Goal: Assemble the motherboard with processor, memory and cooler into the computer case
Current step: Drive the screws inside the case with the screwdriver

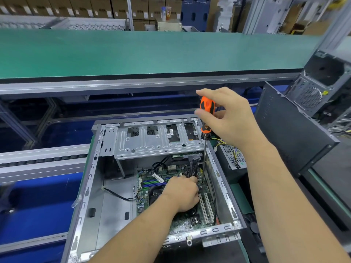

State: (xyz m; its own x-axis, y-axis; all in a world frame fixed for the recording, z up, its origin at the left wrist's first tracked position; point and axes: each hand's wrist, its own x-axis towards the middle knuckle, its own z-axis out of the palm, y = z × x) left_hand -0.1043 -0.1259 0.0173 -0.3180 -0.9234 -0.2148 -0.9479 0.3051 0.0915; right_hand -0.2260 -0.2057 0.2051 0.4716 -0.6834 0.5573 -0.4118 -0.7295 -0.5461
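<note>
- The motherboard (180,221) lies flat inside the open computer case (91,186).
- Right hand (233,118) above the case, its grip clamped on an orange screwdriver (207,114), tip down on the motherboard.
- Left hand (182,194) on the motherboard beside the tip, fingers curled; whether they pinch something I cannot tell.

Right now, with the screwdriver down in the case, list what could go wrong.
1. The screwdriver shaft is long and held only at the handle by the right hand; its tip could slip and gouge the motherboard.
2. The left hand sits right beside the tip and could get jabbed.
3. The black cables crowd the tip and could be pinched.
</note>
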